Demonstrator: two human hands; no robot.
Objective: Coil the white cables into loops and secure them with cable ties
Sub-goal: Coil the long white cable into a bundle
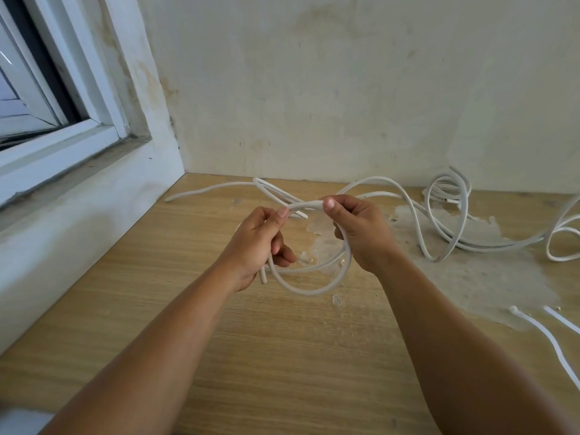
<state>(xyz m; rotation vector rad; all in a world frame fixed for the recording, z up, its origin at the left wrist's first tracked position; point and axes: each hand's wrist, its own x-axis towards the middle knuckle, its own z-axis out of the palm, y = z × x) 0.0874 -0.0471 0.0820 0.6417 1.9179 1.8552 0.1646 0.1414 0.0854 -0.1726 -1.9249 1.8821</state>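
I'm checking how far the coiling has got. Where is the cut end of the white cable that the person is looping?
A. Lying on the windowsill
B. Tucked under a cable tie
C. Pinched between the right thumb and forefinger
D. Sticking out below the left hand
D: the cut end pokes out beneath the left hand, while the right hand grips the top of the loop.

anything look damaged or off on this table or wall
Yes. The wooden table has a pale patch right of the hands where its surface looks peeled or worn away, with small flakes around. The wall behind shows yellowish stains, mostly near the window frame.
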